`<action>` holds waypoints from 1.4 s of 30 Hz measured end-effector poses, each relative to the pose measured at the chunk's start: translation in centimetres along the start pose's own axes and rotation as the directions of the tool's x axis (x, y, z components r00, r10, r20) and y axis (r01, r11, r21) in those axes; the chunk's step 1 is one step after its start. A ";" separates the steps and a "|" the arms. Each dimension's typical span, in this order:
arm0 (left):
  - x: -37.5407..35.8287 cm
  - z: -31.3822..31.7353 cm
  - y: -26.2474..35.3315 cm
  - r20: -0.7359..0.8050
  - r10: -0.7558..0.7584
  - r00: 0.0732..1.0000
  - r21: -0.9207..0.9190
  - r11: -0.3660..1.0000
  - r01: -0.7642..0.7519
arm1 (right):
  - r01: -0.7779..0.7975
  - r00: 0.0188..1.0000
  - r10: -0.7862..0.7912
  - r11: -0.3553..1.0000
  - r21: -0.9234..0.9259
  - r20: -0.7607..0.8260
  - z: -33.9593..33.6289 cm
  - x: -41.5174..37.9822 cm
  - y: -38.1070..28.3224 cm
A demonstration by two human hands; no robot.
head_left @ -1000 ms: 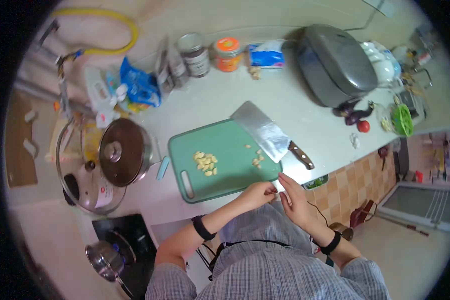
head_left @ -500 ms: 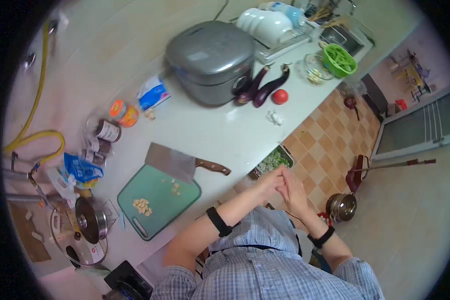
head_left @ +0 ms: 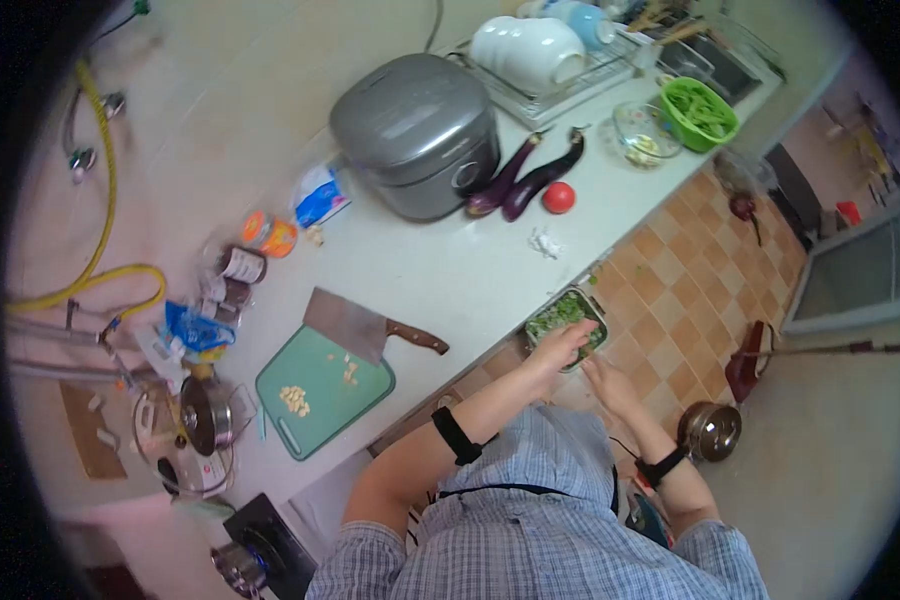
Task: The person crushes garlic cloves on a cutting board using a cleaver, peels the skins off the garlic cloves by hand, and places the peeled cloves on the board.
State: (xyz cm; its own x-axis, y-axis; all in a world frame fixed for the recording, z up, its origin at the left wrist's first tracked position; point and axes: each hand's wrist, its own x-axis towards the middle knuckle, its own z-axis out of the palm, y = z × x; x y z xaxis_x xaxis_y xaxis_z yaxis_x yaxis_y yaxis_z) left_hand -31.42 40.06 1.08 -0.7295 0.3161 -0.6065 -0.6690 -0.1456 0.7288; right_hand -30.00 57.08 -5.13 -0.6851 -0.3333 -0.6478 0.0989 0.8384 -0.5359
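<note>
My left hand (head_left: pixel 562 346) is over the near edge of a rectangular container (head_left: pixel 570 366) of chopped greens (head_left: pixel 560 314), below counter level. Its fingers look stretched out, and I see nothing held in them. My right hand (head_left: pixel 610 386) is lower and to the right, apart from the left, with fingers loosely extended and no object visible in it. On the counter to the left, a cleaver (head_left: pixel 350 325) rests partly on a green cutting board (head_left: pixel 320 425). Pale chopped pieces, perhaps garlic (head_left: pixel 295 401), lie on the board.
A rice cooker (head_left: pixel 415 135), two eggplants (head_left: pixel 542 178) and a tomato (head_left: pixel 559 198) stand on the white counter (head_left: pixel 420 270). Farther back are a glass bowl (head_left: pixel 647 135) and a green basket of beans (head_left: pixel 700 115). A lidded pot (head_left: pixel 710 432) sits on the floor.
My hands were clasped together in front of the container and have now separated. The left has reached onto the container, and the right has moved lower. The view has shifted slightly.
</note>
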 end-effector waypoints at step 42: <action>-18.9 -30.6 -12.5 -0.425 0.745 0.515 0.904 0.379 0.198 | -0.037 0.936 0.009 0.997 -0.074 -0.352 8.0 0.6 -9.1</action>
State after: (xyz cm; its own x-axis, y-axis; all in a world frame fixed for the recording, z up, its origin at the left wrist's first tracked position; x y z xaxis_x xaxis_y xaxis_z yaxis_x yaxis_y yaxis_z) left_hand -13.67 7.26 -6.27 -0.9342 -0.3438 0.0955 -0.2694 0.8551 0.4430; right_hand -25.53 45.75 -4.96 -0.8944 -0.1530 -0.4204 0.0705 0.8797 -0.4702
